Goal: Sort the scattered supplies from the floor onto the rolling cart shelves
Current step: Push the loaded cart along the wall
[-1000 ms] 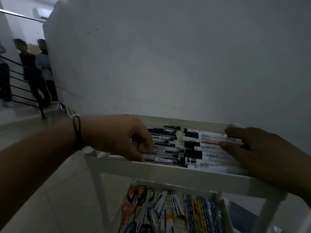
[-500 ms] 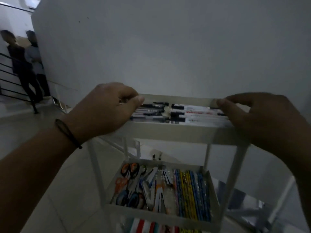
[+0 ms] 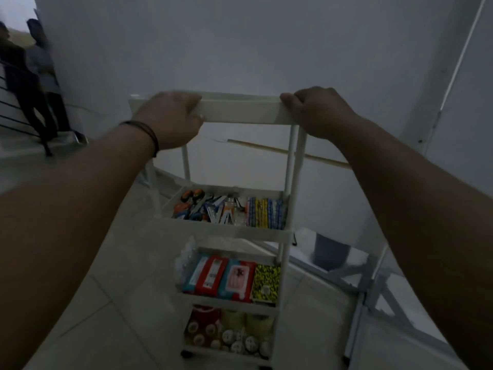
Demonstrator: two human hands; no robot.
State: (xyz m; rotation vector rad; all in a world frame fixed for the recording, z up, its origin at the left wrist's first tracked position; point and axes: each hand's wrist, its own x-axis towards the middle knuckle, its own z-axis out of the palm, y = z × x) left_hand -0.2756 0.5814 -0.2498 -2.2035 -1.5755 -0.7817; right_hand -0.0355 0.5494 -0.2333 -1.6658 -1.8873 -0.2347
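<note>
A white rolling cart (image 3: 240, 112) with several shelves stands before me against a pale wall. My left hand (image 3: 170, 118) grips the left end of its top rim, and my right hand (image 3: 320, 110) grips the right end. The top shelf's contents are hidden from this angle. The shelf below holds scissors (image 3: 190, 204), clips and a row of patterned pencils (image 3: 265, 212). Under that lie flat coloured packets (image 3: 229, 276), and the bottom shelf holds round rolls (image 3: 229, 335).
The cart stands on a pale tiled floor (image 3: 120, 303). A metal folding frame (image 3: 373, 289) lies on the floor at the right. Two people (image 3: 32, 76) stand by a black stair railing at the far left.
Both hands left the pens in the top shelf and took hold of its rim. My view pulled back and down, so the whole cart shows now.
</note>
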